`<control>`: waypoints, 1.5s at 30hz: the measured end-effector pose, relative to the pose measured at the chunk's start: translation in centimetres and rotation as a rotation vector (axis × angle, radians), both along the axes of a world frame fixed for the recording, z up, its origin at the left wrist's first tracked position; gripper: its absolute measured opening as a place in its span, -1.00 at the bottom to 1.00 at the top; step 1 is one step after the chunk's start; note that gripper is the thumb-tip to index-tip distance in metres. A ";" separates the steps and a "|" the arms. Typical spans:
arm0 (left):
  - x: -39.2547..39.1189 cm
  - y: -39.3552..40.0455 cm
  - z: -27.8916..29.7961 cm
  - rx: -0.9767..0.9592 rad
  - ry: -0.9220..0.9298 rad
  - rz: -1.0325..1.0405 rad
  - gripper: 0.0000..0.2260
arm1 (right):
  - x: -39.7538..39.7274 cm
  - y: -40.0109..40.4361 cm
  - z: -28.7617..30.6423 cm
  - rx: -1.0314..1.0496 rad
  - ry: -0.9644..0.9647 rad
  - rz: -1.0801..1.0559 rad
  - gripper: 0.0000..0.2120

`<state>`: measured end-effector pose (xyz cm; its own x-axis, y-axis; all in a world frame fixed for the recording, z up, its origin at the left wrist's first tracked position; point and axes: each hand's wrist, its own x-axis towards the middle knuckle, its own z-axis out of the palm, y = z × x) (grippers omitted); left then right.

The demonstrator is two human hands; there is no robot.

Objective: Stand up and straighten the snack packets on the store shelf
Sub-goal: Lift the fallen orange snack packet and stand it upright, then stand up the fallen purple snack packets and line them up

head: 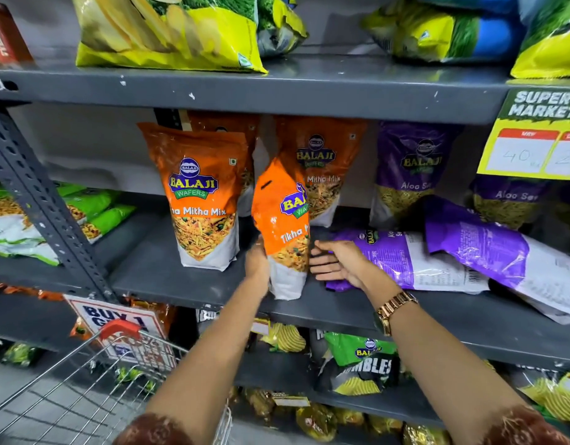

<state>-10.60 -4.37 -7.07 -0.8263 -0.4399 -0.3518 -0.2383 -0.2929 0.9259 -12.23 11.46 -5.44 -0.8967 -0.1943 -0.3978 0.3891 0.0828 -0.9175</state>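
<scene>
An orange Tikha Mitha Mix packet (285, 226) stands tilted near the front edge of the grey middle shelf (181, 281). My left hand (257, 261) grips its lower left side. My right hand (335, 261), fingers spread, sits just right of the packet's base, touching or almost touching it. Left of it an orange packet (201, 197) stands upright, and another orange packet (322, 168) stands behind. Two purple Aloo Sev packets stand at the back right (409, 175). A purple packet (405, 258) lies flat beside my right hand and another (502, 252) leans over it.
Yellow-green chip bags (168, 30) fill the shelf above. A yellow price sign (534, 136) hangs at the right. Green packets (94, 213) lie on the left bay behind a perforated steel upright (36, 194). A wire trolley (84, 380) stands at lower left; dark snack bags (357, 364) sit below.
</scene>
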 end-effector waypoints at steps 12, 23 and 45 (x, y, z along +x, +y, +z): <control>8.5 4.0 -3.1 -0.297 0.261 0.143 -0.64 | -2.5 -3.5 -1.0 -0.094 0.231 -0.106 -0.62; 0.5 0.3 -2.0 -0.192 0.187 -0.147 -0.48 | -1.8 -1.7 -3.0 -0.002 0.312 -0.155 -0.71; 1.9 1.9 -1.9 -0.675 0.356 0.228 -0.64 | 0.2 2.0 -3.7 0.444 0.674 -0.530 -0.76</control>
<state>-8.74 -2.44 -8.98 -0.7029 -0.6357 0.3190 0.1031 0.3526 0.9301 -12.08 13.49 -9.13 -0.8918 0.3453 0.2924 -0.1210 0.4408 -0.8894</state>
